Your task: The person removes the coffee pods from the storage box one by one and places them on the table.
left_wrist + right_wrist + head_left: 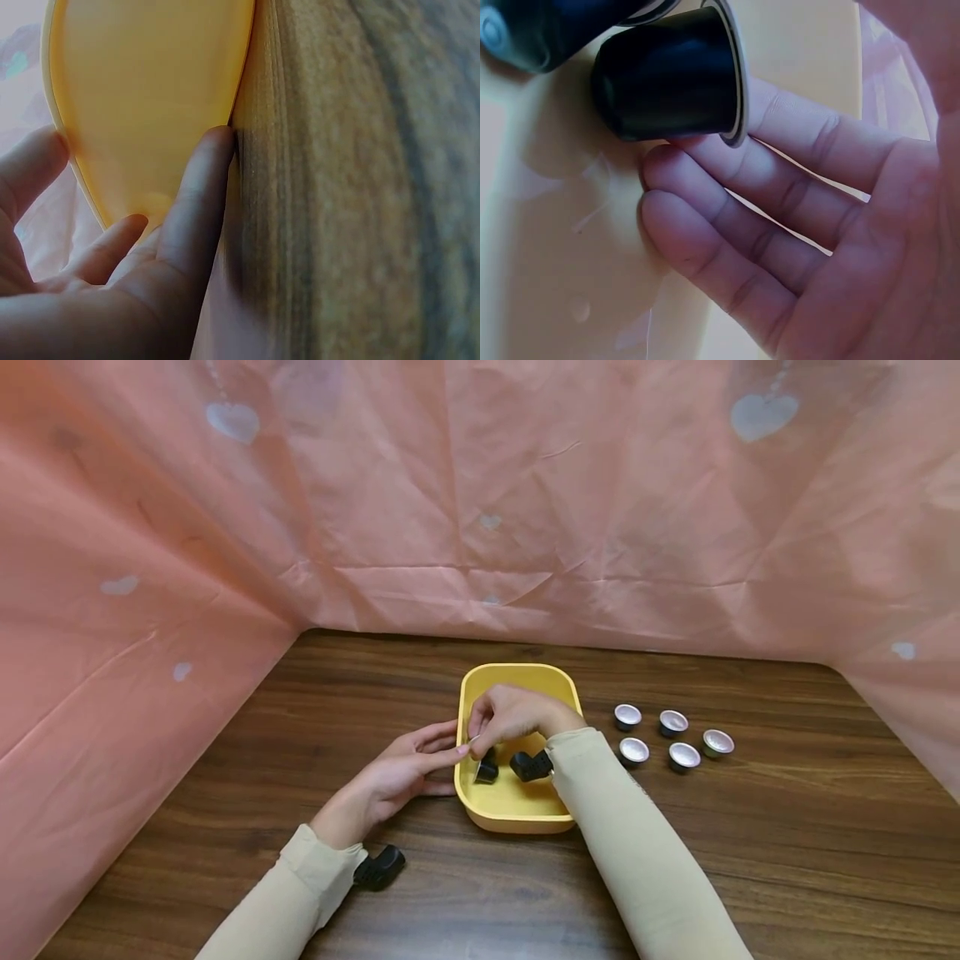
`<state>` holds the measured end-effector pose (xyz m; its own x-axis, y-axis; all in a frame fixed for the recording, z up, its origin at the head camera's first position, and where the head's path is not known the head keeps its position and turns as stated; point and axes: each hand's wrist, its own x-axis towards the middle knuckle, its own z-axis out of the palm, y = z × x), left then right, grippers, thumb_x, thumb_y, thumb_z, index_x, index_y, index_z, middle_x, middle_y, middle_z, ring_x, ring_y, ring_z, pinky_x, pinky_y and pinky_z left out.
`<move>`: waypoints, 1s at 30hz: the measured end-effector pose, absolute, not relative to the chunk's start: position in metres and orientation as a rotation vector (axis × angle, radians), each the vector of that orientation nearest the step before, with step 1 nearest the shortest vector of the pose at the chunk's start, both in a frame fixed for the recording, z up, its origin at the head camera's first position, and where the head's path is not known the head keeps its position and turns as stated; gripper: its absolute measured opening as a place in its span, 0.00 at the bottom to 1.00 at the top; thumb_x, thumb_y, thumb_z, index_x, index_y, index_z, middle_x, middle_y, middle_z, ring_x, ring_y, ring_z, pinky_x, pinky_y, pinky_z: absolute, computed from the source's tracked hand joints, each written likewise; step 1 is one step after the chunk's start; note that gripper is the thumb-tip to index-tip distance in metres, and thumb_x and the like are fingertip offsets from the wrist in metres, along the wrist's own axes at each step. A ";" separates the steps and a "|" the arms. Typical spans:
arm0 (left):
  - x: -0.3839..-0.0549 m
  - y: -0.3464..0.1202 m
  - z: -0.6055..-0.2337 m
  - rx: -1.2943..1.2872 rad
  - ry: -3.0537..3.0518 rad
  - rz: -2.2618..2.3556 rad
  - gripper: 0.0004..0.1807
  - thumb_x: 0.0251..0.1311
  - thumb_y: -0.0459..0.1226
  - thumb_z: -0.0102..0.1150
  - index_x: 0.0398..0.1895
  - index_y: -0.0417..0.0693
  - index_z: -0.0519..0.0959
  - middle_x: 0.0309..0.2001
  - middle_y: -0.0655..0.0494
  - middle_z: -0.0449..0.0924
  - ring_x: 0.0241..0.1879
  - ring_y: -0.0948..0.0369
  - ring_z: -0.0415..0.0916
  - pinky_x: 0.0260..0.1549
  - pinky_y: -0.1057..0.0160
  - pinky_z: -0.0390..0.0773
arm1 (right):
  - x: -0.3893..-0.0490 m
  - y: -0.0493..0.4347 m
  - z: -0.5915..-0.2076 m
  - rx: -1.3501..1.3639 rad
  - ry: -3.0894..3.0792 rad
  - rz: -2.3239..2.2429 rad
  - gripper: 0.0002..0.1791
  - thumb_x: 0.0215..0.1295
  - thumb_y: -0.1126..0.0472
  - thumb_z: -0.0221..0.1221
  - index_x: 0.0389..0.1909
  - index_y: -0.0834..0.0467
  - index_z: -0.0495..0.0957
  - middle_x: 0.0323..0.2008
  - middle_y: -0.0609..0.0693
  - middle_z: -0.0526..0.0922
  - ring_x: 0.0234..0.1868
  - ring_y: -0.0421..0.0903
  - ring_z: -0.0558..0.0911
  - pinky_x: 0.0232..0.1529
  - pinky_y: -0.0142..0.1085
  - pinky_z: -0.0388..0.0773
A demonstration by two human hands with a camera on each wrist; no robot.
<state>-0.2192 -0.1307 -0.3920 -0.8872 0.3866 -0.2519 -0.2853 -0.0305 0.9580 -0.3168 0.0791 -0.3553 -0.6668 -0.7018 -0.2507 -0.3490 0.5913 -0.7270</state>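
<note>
My right hand (517, 714) reaches down into the yellow bin (517, 824) and holds a dark coffee capsule (675, 82) at its fingertips. In the right wrist view the capsule's pale rim lies against the fingers; the thumb's contact is hidden. Another dark capsule (536, 30) is beside it, and in the head view a black capsule (487, 768) lies by the bin's left wall. My left hand (397, 772) steadies that wall from outside. Its fingers are fairly straight against the side, with the thumb at the rim, as the left wrist view shows.
Several capsules with silver lids (684, 757) stand on the wooden table (360, 693) to the right of the bin. Pink cloth (450, 527) with heart shapes hangs behind and along the sides. A black wrist camera (381, 868) sits below the left wrist.
</note>
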 end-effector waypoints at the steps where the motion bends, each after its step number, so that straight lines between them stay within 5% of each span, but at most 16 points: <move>1: -0.219 -0.131 -0.393 0.105 1.799 1.969 0.36 0.79 0.35 0.58 0.85 0.46 0.59 0.81 0.40 0.65 0.68 0.53 0.76 0.63 0.45 0.85 | -0.317 0.079 -0.356 -0.836 2.301 -0.888 0.13 0.50 0.61 0.75 0.37 0.57 0.87 0.31 0.44 0.85 0.33 0.39 0.80 0.37 0.29 0.79; 30: -0.218 -0.132 -0.394 0.121 1.788 1.979 0.35 0.80 0.36 0.56 0.85 0.47 0.59 0.82 0.40 0.64 0.74 0.51 0.71 0.64 0.44 0.84 | -0.317 0.079 -0.356 -0.840 2.409 -0.871 0.08 0.57 0.61 0.73 0.37 0.58 0.88 0.32 0.45 0.87 0.31 0.38 0.78 0.33 0.28 0.76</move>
<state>-0.2183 -0.1318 -0.3938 -0.8871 0.3940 -0.2405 -0.2791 -0.0428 0.9593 -0.3171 0.0793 -0.3559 -0.7179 -0.6687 -0.1936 -0.3901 0.6168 -0.6836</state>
